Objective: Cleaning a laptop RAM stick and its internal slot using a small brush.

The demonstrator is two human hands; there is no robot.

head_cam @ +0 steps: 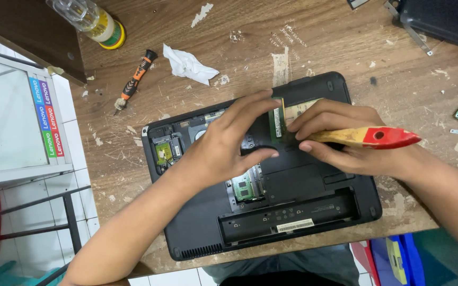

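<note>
An upturned black laptop (pixel 271 212) lies on a scratched wooden table (pixel 345 47), its bottom cover off. From the left, the person's left hand (pixel 223 145) arches over the open bay, fingers (pixel 255 103) spread and loose, their tips touching the left edge of a green memory card (pixel 278 121). The card stands on edge with its long axis running away from the person, between both hands. The right hand (pixel 340 137), just right of it, clasps a wooden paintbrush (pixel 367 136) with a red end.
</note>
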